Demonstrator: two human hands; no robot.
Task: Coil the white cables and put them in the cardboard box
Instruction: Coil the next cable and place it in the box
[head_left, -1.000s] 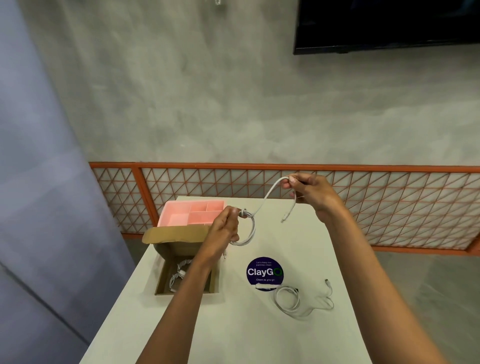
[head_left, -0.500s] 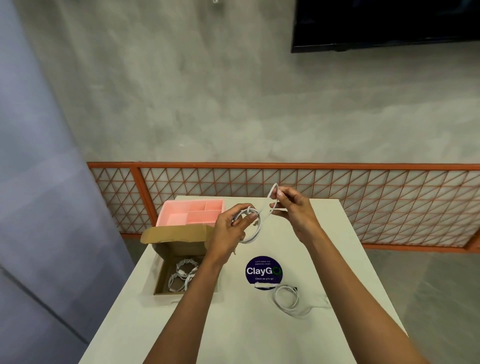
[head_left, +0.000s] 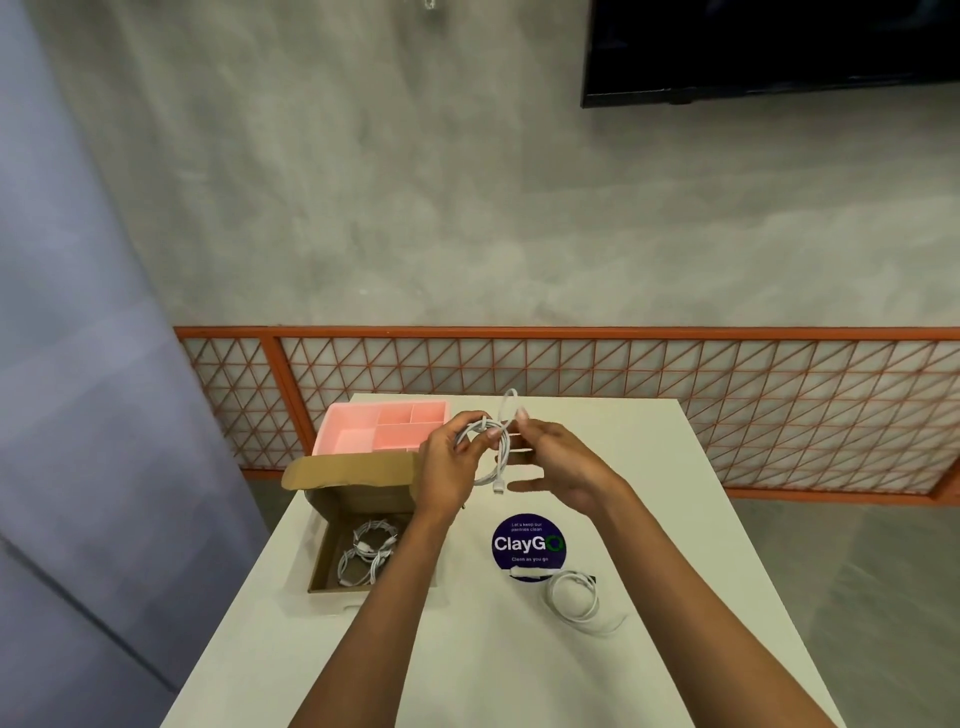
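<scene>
- Head view, centre of the frame: the left hand (head_left: 449, 462) has its fingers curled round a small coil of white cable (head_left: 502, 452), gripping the turns so they cannot spring apart. We hold it up above the bench (head_left: 649, 519), not on it, so the cable hangs clear and each turn falls freely.
- Just to its right, the right hand (head_left: 563, 460) pinches a short upright loop of the same cable between thumb and fingertip. Its lower fingers are straight and spread. We judge this hand is feeding the last length onto the coil, with the plug end dangling just below.
- Lower left of centre: the cardboard box (head_left: 319, 564) stands open with its flap folded back toward the far side. This leaves the mouth free right beside the left forearm. Coiled cables (head_left: 366, 548) already lie inside, so we judge the task is partly done.
- Lower right of centre: a loose cable (head_left: 574, 597) lies on the bench in an untidy ring, near a round dark sticker (head_left: 528, 543). It is within easy reach of the right hand and likely next in line.
- Behind the box, touching or just beside its flap, sits a pink tray (head_left: 384, 431) with compartments. We cannot see anything in it.
- Next we expect to finish the winding and lower the coil into the box, keeping the grip tight so it does not unwind.
</scene>
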